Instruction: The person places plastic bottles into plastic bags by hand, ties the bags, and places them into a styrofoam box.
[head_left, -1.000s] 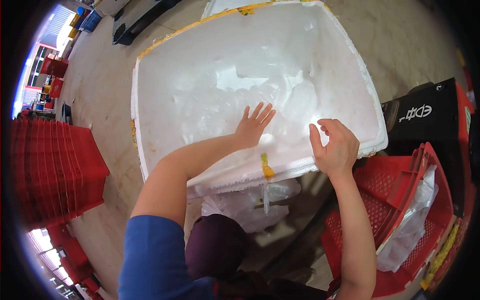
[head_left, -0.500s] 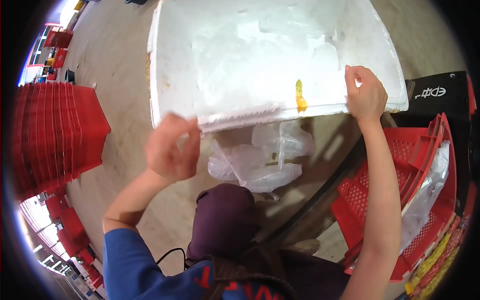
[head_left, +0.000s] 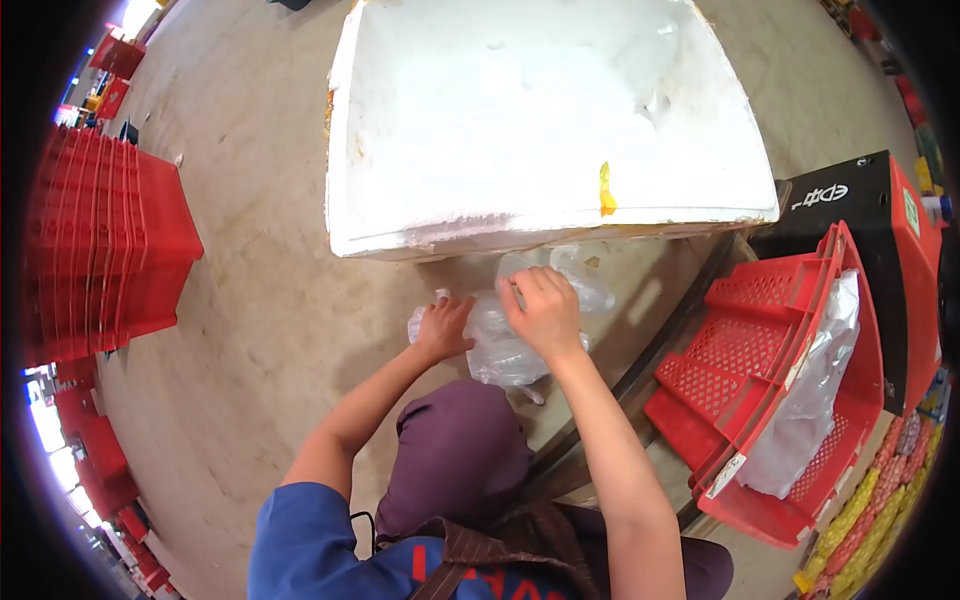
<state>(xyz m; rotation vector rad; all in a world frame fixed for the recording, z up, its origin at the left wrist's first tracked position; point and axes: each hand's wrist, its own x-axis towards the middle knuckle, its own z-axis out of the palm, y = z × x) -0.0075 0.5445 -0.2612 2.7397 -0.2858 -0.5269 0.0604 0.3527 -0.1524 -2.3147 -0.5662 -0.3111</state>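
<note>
Crumpled clear plastic bags [head_left: 500, 355] lie in a heap on the floor before my knee. Over the left part of the heap is my left hand [head_left: 443, 330], fingers spread and touching the plastic. My right hand [head_left: 545, 312] hovers at the upper side of the same bags, with thumb and curved fingers apart; its fingertips are partly hidden. Just beyond both hands stands a white foam box [head_left: 540, 130], open at the top, with a strip of yellow tape [head_left: 606, 188] on its inner wall. Neither hand touches the box.
To the right, a red perforated crate [head_left: 730, 330] holds a sheet of clear plastic [head_left: 810, 400]. Behind it is a black box [head_left: 830, 215] with white lettering. Net bags [head_left: 875, 490] in yellow and red lie at lower right. Stacked red bins [head_left: 110, 240] stand left.
Both hands have left the foam box's near rim and come down to the plastic bags. The box appears lower and flatter, and the view has shifted slightly.
</note>
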